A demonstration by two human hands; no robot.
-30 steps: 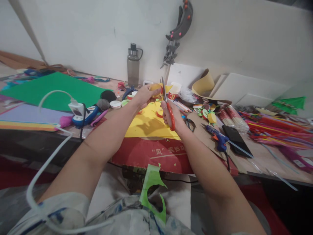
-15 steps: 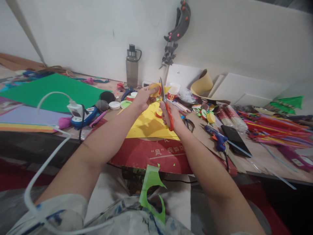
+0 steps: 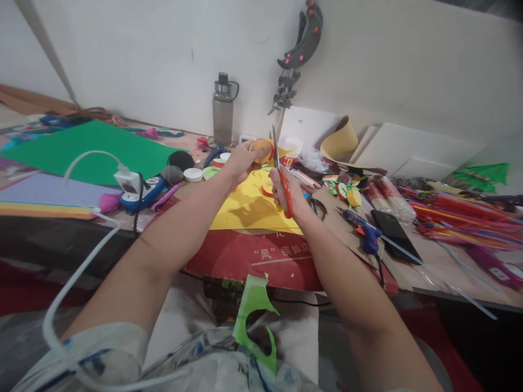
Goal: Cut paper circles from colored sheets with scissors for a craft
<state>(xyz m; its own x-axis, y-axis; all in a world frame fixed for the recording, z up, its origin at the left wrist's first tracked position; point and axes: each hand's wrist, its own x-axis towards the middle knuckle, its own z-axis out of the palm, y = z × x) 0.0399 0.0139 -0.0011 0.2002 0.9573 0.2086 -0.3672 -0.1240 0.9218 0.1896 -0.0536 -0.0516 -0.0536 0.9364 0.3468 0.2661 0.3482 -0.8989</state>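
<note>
My left hand (image 3: 244, 159) is closed on a small round piece with a yellow paper face (image 3: 260, 145) and a red rim; a strip of yellow paper sticks out to its right. In my right hand (image 3: 286, 188) is a pair of scissors (image 3: 287, 196) with red-orange handles, its blades (image 3: 275, 149) pointing up and parted at the tips, right beside the yellow piece. Below both hands lies a yellow paper sheet (image 3: 245, 209) on a red board (image 3: 229, 256). Between the hands, another red-rimmed ring (image 3: 267, 189) rests on the sheet.
A grey water bottle (image 3: 223, 111) stands at the back by the wall. To the right lie a blue glue gun (image 3: 363, 228), a black phone (image 3: 394, 235) and bundled pipe cleaners (image 3: 453, 212). A green sheet (image 3: 98, 152) and power strip (image 3: 141, 198) are at left. A cut green scrap (image 3: 255, 296) hangs over my lap.
The view has shifted slightly. Both hands stay together, with the scissors still beside the yellow piece and turned a little; the blade tips look slightly more apart.
</note>
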